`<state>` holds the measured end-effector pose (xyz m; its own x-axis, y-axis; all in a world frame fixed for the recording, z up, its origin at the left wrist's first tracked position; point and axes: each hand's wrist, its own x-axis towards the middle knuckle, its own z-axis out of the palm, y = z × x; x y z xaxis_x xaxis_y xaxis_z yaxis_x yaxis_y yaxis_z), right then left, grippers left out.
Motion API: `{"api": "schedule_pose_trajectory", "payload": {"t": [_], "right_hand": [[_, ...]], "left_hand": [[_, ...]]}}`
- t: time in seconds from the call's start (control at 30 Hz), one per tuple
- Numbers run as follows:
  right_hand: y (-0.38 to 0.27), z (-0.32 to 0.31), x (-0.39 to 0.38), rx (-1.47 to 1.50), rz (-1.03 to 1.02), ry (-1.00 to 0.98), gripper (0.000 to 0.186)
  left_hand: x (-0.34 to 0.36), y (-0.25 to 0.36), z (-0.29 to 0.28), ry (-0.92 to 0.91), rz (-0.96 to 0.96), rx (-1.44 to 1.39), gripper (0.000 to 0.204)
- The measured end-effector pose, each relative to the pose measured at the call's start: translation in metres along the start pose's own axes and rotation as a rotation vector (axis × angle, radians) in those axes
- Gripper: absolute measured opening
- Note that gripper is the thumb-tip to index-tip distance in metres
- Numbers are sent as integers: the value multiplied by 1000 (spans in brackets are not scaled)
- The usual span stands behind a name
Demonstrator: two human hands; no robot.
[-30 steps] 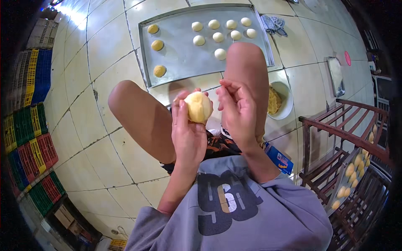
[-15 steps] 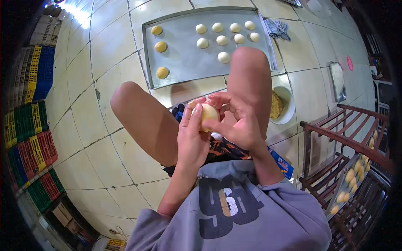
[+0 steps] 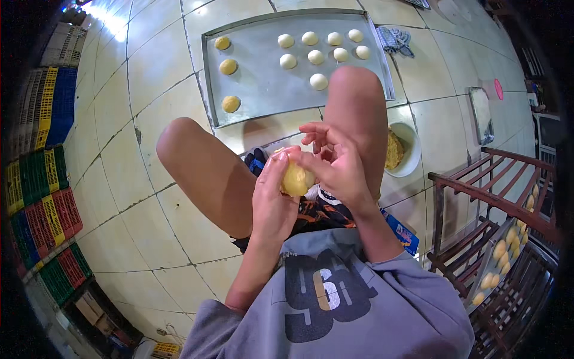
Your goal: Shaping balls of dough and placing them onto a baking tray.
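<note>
Yellow dough piece (image 3: 294,179): we have it in front of our lap, between our two hands, a paler patch showing on its right side.
Left hand (image 3: 274,197): we curl it closed around the piece from the left.
Right hand (image 3: 345,176): we keep it half open, fingers loosely bent clear of the piece; the thumb seems to touch its top, though fingers partly hide the contact.
Metal tray (image 3: 257,78): on the floor (image 3: 152,149) before us, carrying three yellow balls (image 3: 228,66) and nine white balls (image 3: 315,57).
White bowl (image 3: 411,157): beside our right knee, yellow filling (image 3: 394,149) inside.
</note>
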<state>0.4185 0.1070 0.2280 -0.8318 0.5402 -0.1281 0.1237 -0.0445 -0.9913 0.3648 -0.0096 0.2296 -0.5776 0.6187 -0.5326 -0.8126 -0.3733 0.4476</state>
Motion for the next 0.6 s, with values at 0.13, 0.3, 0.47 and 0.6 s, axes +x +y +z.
{"api": "schedule_pose_trajectory", "payload": {"t": [0.13,0.3,0.47,0.6], "right_hand": [[11,3,2,331,134,178,35],[-1,10,-9,-75,-110,29,32],[8,8,-1,220,73,128,34],[15,8,-4,357,89,167,34]], "left_hand": [[-2,2,4,21,-6,-42,27],[1,3,-1,-1,-36,-128,27],[-2,3,1,84,12,-91,26],[-2,2,3,60,3,-137,26]]}}
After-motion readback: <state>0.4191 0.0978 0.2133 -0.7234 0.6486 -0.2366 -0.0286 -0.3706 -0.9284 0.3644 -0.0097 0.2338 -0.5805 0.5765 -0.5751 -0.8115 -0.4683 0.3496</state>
